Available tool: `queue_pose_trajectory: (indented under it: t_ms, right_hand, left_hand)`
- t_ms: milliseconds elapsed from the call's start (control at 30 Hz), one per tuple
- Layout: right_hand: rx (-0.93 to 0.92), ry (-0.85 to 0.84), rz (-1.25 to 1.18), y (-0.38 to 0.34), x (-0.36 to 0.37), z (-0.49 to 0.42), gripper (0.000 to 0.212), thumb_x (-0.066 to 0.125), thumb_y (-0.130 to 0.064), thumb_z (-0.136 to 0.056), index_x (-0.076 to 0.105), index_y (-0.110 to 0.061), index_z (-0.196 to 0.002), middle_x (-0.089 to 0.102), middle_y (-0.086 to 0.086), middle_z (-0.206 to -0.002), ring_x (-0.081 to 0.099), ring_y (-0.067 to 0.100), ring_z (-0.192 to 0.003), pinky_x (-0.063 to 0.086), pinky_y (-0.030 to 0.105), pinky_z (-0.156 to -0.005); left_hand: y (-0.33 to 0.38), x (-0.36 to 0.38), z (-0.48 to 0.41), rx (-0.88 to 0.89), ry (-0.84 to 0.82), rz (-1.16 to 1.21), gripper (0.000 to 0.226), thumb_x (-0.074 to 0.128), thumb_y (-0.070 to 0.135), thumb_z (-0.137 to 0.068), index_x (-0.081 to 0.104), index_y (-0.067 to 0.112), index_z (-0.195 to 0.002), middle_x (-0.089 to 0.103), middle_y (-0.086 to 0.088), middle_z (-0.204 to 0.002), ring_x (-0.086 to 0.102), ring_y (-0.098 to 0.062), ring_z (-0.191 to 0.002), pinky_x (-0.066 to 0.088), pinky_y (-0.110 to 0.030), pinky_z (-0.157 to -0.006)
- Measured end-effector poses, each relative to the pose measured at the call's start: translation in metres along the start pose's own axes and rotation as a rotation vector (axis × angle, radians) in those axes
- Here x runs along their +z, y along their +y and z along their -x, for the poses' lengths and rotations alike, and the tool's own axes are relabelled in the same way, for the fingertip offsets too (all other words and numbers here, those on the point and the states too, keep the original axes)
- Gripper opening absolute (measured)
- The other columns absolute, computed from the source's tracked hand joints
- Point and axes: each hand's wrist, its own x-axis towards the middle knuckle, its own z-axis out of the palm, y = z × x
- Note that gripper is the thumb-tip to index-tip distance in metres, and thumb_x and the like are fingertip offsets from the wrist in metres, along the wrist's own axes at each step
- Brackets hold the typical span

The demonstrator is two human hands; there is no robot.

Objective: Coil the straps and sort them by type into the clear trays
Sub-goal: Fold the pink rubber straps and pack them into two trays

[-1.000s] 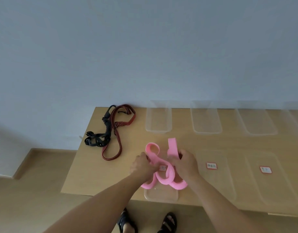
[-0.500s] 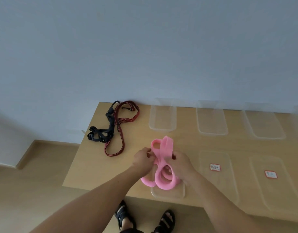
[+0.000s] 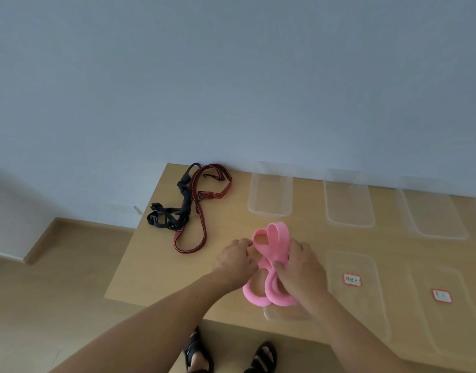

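Note:
A wide pink strap is folded into several loops above the near-left clear tray. My left hand pinches its left loop and my right hand grips the bunched loops from the right, thumb across the middle. A red-and-black striped strap and a black buckled strap lie loose at the table's back left corner. Three clear trays stand along the wall, the nearest to the straps at the back. Two labelled trays lie to the right.
The wooden table ends just in front of the hands and at the left near the loose straps. Below its front edge a person's sandalled feet stand on the floor. A plain wall backs the table.
The long free end of the pink strap has been folded over into the bundle, which is now tighter. Both hands stay on it; the view has shifted slightly left.

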Motion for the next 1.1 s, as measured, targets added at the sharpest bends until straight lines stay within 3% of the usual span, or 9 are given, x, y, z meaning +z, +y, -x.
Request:
queue_pose_trajectory:
  t_ms: [133,200,400,567,767,867,933,1033,1100]
  right_hand:
    - [-0.120,0.283,0.027,-0.023,-0.021,-0.008,0.051,0.060,-0.043,-0.090,0.050,-0.011,-0.128,0.054,0.006,-0.118,0.054,0.023,-0.101,0.047,0.030,-0.081]
    - [-0.254,0.296,-0.038,-0.049,-0.024,-0.015,0.043,0.061,-0.035,-0.089,0.055,-0.013,-0.125,0.055,0.004,-0.117,0.053,0.023,-0.103,0.047,0.034,-0.086]
    - [-0.304,-0.188,-0.085,-0.129,0.002,-0.055,0.035,0.053,-0.030,-0.093,0.054,-0.017,-0.126,0.057,0.001,-0.118,0.055,0.019,-0.104,0.039,0.027,-0.080]
    - [-0.195,-0.264,-0.063,-0.181,0.039,-0.084,0.041,0.052,-0.041,-0.091,0.052,-0.015,-0.123,0.056,0.004,-0.119,0.058,0.025,-0.105,0.047,0.035,-0.083]
    - [-0.119,-0.272,0.020,-0.202,0.067,-0.103,0.021,0.057,-0.023,-0.087,0.057,-0.019,-0.108,0.062,-0.001,-0.104,0.062,0.022,-0.094,0.048,0.031,-0.072]
    - [-0.255,0.017,0.071,-0.201,0.059,-0.111,0.012,0.060,-0.032,-0.083,0.066,-0.026,-0.092,0.058,-0.004,-0.101,0.056,0.020,-0.099,0.051,0.034,-0.077]
    - [-0.373,0.173,0.168,-0.201,0.055,-0.119,0.009,0.068,-0.035,-0.077,0.067,-0.026,-0.079,0.054,0.001,-0.123,0.045,0.026,-0.124,0.047,0.042,-0.092]
    - [-0.354,-0.061,0.237,-0.202,0.059,-0.131,0.014,0.063,-0.038,-0.085,0.063,-0.023,-0.084,0.030,0.007,-0.156,0.010,0.031,-0.150,0.023,0.053,-0.115]
    - [-0.297,-0.186,0.299,-0.204,0.064,-0.136,0.017,0.056,-0.038,-0.090,0.059,-0.021,-0.094,0.039,0.006,-0.147,0.025,0.031,-0.143,0.025,0.052,-0.112]
  left_hand:
    - [-0.011,-0.037,-0.010,0.043,0.152,0.039,0.044,0.054,0.031,-0.094,0.050,0.022,-0.136,0.056,0.004,-0.125,0.058,-0.014,-0.093,0.047,-0.028,-0.073]
    - [-0.023,-0.061,-0.017,0.023,0.230,0.034,0.043,0.053,0.030,-0.093,0.052,0.022,-0.135,0.055,0.003,-0.127,0.056,-0.015,-0.106,0.046,-0.028,-0.081]
    - [-0.082,-0.126,-0.039,-0.103,0.256,-0.049,0.042,0.049,0.025,-0.094,0.049,0.021,-0.136,0.049,-0.001,-0.135,0.042,-0.022,-0.125,0.041,-0.036,-0.095]
    - [-0.126,-0.149,-0.060,-0.104,0.180,-0.132,0.057,0.054,0.031,-0.091,0.039,0.017,-0.145,0.045,-0.004,-0.143,0.040,-0.024,-0.130,0.039,-0.038,-0.104]
    - [-0.138,-0.149,-0.092,0.057,-0.002,-0.555,0.051,0.057,0.057,-0.077,0.054,0.021,-0.113,0.054,0.001,-0.100,0.048,-0.023,-0.104,0.035,-0.041,-0.095]
    - [-0.149,-0.151,-0.096,0.108,-0.067,-0.614,0.036,0.057,0.054,-0.080,0.055,0.022,-0.097,0.047,0.003,-0.089,0.049,-0.022,-0.098,0.032,-0.044,-0.104]
    - [-0.155,-0.161,-0.101,0.110,-0.020,-0.479,0.028,0.052,0.050,-0.083,0.052,0.022,-0.085,0.051,0.005,-0.082,0.054,-0.020,-0.086,0.038,-0.039,-0.096]
    - [-0.155,-0.190,-0.107,0.133,0.084,-0.224,0.029,0.046,0.047,-0.076,0.055,0.020,-0.077,0.054,0.005,-0.069,0.052,-0.015,-0.062,0.037,-0.029,-0.062]
    - [-0.153,-0.209,-0.111,0.156,0.141,-0.115,0.018,0.048,0.041,-0.072,0.053,0.024,-0.074,0.054,0.004,-0.072,0.052,-0.014,-0.060,0.033,-0.026,-0.053]
